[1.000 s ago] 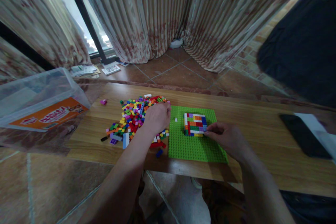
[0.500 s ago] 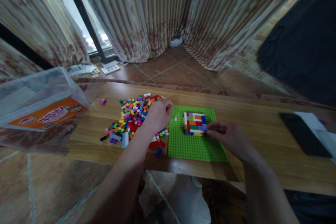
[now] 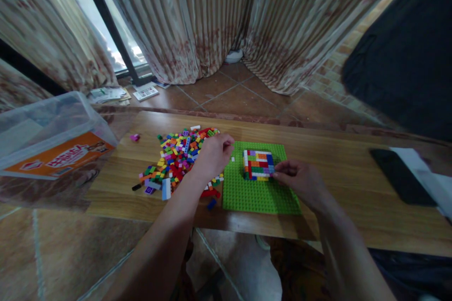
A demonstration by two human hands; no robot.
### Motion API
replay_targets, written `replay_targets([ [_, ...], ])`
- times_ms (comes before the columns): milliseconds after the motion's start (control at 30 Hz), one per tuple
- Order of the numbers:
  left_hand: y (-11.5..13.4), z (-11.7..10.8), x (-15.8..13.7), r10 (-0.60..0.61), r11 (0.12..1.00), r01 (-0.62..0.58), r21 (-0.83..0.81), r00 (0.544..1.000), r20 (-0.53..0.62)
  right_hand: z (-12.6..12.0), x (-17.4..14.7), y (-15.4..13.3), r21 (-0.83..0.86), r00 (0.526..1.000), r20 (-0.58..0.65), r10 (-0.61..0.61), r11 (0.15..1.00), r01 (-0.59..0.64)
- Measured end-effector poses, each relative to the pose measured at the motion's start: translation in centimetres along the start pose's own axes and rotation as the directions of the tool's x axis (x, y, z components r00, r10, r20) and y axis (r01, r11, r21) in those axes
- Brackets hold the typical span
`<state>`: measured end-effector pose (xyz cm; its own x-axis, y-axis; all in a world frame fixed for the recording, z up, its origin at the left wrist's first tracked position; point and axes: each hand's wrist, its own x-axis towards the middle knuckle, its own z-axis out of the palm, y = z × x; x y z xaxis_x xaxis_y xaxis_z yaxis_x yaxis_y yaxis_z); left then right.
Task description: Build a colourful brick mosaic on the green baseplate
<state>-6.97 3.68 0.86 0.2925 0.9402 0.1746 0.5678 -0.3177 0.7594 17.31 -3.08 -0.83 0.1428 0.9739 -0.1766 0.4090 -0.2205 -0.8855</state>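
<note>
A square build of coloured toy bricks point(image 3: 260, 163), edged partly in white and blue, stands on a green baseplate point(image 3: 261, 200). At the build's near right corner, my right hand point(image 3: 298, 178) has its thumb and fingers closed in a pinch against the side. My left hand point(image 3: 216, 153) hovers by the plate's far left corner, over the right side of a pile of loose toy bricks point(image 3: 176, 155). Its fingers are curled together, and whatever they may hold is hidden. A small white brick point(image 3: 232, 159) lies on the plate close to the left hand.
The wooden table point(image 3: 339, 160) carries a dark phone-like slab point(image 3: 400, 176) and white paper point(image 3: 413, 164) at the right. Left of the table is a clear plastic bin point(image 3: 60, 136) with an orange label. A single blue brick point(image 3: 211, 204) lies near the front edge.
The view has shifted slightly. My left hand has edged right relative to the baseplate. The right hand stays at the build's corner.
</note>
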Motion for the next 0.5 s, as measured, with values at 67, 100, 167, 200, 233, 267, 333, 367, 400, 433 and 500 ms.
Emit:
replay_targets([
  [67,0.1,0.2,-0.1,-0.004,1.0,0.004,-0.016,1.0,0.003,0.0,0.0,0.0,-0.012,1.0,0.005,0.002,1.0,-0.002],
  [100,0.1,0.3,-0.1,-0.007,0.999,0.008,-0.032,1.0,0.008,0.0,0.0,0.0,-0.009,1.0,0.012,0.007,1.0,-0.007],
  [167,0.2,0.6,-0.2,-0.015,0.996,0.017,-0.082,0.999,0.028,-0.1,0.0,0.0,0.005,0.999,0.032,0.021,1.0,-0.021],
  [200,0.1,0.8,-0.2,-0.017,0.993,0.022,-0.114,0.999,0.04,-0.2,0.1,0.0,0.011,0.999,0.042,0.03,0.999,-0.031],
  [233,0.1,0.9,-0.2,-0.018,0.989,0.026,-0.148,0.998,0.053,-0.3,0.1,0.0,0.015,0.998,0.049,0.039,0.999,-0.04],
  [267,0.1,1.0,-0.2,-0.017,0.983,0.028,-0.183,0.998,0.063,-0.3,0.1,-0.1,0.017,0.998,0.047,0.047,0.999,-0.048],
  [333,0.0,1.3,-0.3,-0.003,0.967,0.025,-0.254,0.996,0.087,-0.2,0.2,-0.3,0.019,0.999,-0.006,0.049,0.999,-0.049],
  [367,0.0,1.4,-0.3,0.011,0.957,0.02,-0.288,0.994,0.105,0.0,0.1,-0.5,0.019,0.998,-0.049,0.033,0.999,-0.032],
  [400,0.1,1.5,-0.4,0.026,0.948,0.015,-0.319,0.992,0.123,0.2,0.1,-0.7,0.018,0.996,-0.091,0.003,1.0,-0.001],
  [433,0.1,1.7,-0.5,0.042,0.937,0.01,-0.348,0.989,0.142,0.5,0.0,-1.0,0.017,0.992,-0.124,-0.039,0.999,0.042],
  [500,0.5,2.0,-0.7,0.073,0.918,0.001,-0.396,0.982,0.172,1.4,-0.3,-1.7,0.032,0.98,-0.144,-0.135,0.989,0.141],
])
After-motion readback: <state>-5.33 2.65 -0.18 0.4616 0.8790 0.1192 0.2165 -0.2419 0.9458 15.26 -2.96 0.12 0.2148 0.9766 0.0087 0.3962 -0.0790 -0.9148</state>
